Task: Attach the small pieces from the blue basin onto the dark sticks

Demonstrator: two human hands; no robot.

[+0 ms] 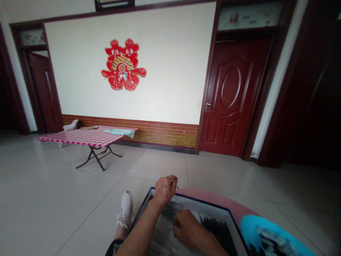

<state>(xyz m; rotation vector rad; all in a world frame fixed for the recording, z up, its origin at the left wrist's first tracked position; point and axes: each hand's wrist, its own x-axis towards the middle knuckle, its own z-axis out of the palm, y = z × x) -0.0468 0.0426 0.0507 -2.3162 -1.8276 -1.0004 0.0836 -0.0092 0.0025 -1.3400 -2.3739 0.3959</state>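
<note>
A shallow box (205, 203) with a dark blue rim and pale inner walls lies in front of me. Inside it, on the right, is a bundle of thin black strands (217, 227); greyish, blurred material covers the left part. My left hand (165, 188) is raised over the far rim, its thumb and fingers pinched together. What they hold, if anything, is too small to tell. Lower and closer, my right hand (186, 227) hovers over or rests on the box's contents, fingers curled closed. Its grip is hidden by the hand itself.
Under the box shows a pink round surface (213, 197). A bright blue container (253, 227) with dark and whitish contents stands to the right. My shoe (125, 209) is at left. A folding table (77, 137) with a checked cover and pale cloth (119, 132) stands farther off.
</note>
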